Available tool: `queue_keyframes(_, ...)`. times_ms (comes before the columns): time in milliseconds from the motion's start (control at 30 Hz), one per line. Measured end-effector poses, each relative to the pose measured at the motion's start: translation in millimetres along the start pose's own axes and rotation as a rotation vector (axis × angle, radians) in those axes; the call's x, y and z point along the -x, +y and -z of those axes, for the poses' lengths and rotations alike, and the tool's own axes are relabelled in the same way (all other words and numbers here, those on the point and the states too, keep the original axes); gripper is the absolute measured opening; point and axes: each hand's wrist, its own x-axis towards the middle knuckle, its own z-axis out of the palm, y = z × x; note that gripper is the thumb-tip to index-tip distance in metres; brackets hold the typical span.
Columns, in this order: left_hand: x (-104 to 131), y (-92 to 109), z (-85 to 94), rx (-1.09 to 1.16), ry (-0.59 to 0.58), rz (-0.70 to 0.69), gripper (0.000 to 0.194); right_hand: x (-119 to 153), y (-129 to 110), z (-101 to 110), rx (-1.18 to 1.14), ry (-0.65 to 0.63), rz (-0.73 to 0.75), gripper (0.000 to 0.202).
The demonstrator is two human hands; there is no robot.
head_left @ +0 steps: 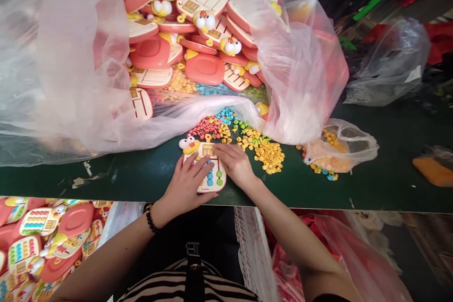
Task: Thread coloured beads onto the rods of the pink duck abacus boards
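A cream-faced, red-edged toy board (214,188) with a yellow duck-like head lies on the green table. It has slots, and blue and green beads sit in some of them. My left hand (189,181) rests across the board's left side, fingers spread over its face and thumb along the lower edge. At the upper right of the board, my right hand (234,163) has its fingers bent and pressed together near the yellow panel; whatever they hold is hidden. Just beyond are loose red beads (205,127), blue beads (226,115) and yellow beads (269,155).
A large plastic bag (297,71) full of similar boards (204,68) stands open behind the beads. To the right lies a smaller bag (339,151) containing yellow pieces. Bead-filled boards (38,222) are heaped below the table edge at left. A white crate (249,240) stands beneath.
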Motion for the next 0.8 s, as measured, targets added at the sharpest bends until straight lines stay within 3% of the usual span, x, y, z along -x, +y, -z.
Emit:
queue_keyframes(200,0,0,1.2,0.004,-0.015,0.007,0.063,1,-5,-4,-0.104,0.033,-0.114,0.026)
queue_keyframes(467,1,-1,-0.4,0.003,0.008,0.01,0.063,-13,-8,-5,-0.423,0.098,-0.408,0.017)
queue_keyframes(700,2,0,1.0,0.005,-0.005,0.006,0.061,-4,-5,-7,-0.298,0.035,-0.273,0.026)
queue_keyframes(800,2,0,0.5,0.007,-0.001,0.009,0.062,-1,-11,3,-0.274,-0.037,-0.236,0.027)
